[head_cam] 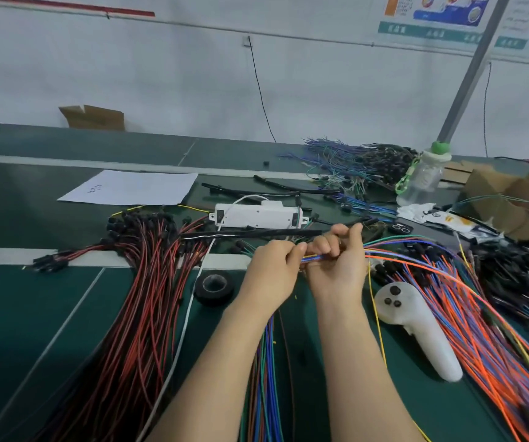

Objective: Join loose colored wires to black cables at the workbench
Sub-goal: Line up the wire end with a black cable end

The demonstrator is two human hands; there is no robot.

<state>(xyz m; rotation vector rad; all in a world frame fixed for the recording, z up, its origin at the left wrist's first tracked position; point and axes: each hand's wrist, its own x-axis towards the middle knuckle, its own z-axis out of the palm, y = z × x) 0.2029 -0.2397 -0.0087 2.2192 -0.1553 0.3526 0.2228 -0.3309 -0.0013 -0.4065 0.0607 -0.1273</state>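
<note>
Green workbench mat (33, 314) is bare only toward its near-left corner; red-and-black wire bundle (142, 298) crowds the left, orange-and-blue wire fan (448, 301) the right, black tape roll (213, 287) just left of the hands. Mid-bench, left hand (269, 275) and right hand (336, 269) both pinch a thin bunch of coloured wires (312, 258), fingers curled tight on it, a short stretch showing between them; black sleeved cable (256, 233) lies just beyond the knuckles

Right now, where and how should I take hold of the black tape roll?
Probably pinch its ring wall from above, one finger in the hole, at the right edge. The black tape roll lies flat, hole up, just left of the left hand; a white cord runs along its left edge.
</note>
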